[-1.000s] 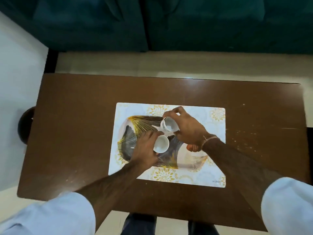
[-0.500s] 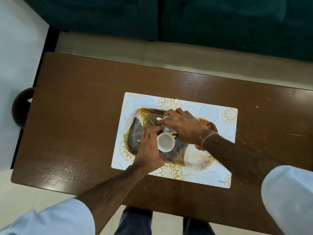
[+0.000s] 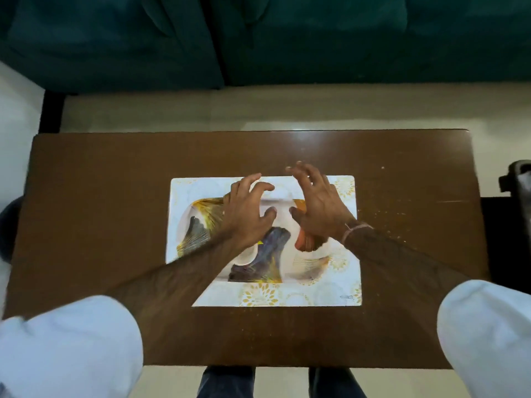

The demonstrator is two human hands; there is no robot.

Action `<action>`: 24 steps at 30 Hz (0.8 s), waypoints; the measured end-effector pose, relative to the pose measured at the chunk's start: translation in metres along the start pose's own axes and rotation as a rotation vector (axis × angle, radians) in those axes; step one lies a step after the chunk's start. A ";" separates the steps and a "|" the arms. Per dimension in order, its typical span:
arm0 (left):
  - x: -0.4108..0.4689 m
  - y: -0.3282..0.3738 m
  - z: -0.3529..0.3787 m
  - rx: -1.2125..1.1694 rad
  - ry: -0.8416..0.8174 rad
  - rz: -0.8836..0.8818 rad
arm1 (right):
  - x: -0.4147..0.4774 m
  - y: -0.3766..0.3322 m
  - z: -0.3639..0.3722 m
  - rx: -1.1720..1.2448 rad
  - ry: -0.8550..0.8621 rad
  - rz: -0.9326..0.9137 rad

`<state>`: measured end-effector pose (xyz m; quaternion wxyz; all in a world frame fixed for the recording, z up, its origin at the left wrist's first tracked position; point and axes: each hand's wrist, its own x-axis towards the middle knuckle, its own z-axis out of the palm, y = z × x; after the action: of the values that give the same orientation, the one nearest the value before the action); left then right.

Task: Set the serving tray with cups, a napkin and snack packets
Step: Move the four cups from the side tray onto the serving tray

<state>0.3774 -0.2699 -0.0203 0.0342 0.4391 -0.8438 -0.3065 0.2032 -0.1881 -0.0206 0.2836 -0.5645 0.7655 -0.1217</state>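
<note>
A white serving tray (image 3: 306, 272) with a gold, grey and orange print lies on a white floral placemat (image 3: 258, 295) in the middle of the brown table (image 3: 100, 196). My left hand (image 3: 247, 214) and my right hand (image 3: 316, 202) hover side by side over the tray's far half. Both have their fingers spread and hold nothing. A white cup (image 3: 244, 256) shows partly on the tray, just beside my left forearm. A second cup is hidden under my hands. No napkin or snack packets are in view.
A teal sofa (image 3: 258, 38) stands beyond the table's far edge. A dark object (image 3: 518, 179) sits past the table's right end, and a dark round thing (image 3: 8, 225) past the left end. Crumbs (image 3: 396, 216) dot the table right of the placemat.
Both hands have let go of the two white cups and moved toward the tray's far edge with fingers spread. The view has shifted and tilted.
</note>
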 end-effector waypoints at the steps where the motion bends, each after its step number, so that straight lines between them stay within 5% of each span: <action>1: 0.010 0.012 0.005 0.030 -0.034 0.015 | -0.005 0.013 -0.007 0.011 0.021 0.041; 13: 0.069 0.238 0.141 0.040 -0.298 0.301 | -0.136 0.231 -0.108 0.015 0.322 0.465; 24: 0.017 0.426 0.288 0.031 -0.523 0.575 | -0.282 0.396 -0.147 -0.065 0.468 0.870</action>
<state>-0.0340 0.0389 -0.0239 -0.1043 0.0921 -0.9172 -0.3733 -0.1392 0.1877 -0.0184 0.1107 -0.1587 0.9768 -0.0918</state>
